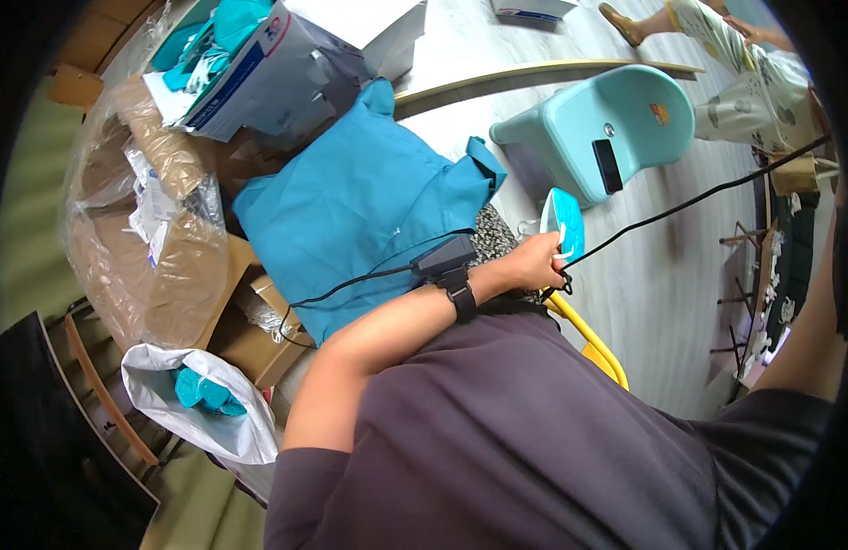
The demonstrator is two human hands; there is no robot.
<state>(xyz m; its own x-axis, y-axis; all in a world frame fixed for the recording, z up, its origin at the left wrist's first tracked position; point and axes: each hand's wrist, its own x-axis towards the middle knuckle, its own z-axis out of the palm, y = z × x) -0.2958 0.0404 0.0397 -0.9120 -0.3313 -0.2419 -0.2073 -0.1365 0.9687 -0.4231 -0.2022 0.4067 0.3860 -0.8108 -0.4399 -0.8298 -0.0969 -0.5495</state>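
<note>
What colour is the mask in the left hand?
Light blue mask, seen in the head view.

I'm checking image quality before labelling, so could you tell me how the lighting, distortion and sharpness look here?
Head view: even, soft daylight with no harsh glare; strong fisheye bending, with black corners and the curved wooden strip bowed; the left hand holding the blue mask is reasonably sharp; the right hand is out of view.

One head-worn fisheye view looks steeply down over the person's dark-shirted shoulder, close to it, facing the floor; the teal plastic stool (616,128) sits beyond, upper right.
</note>
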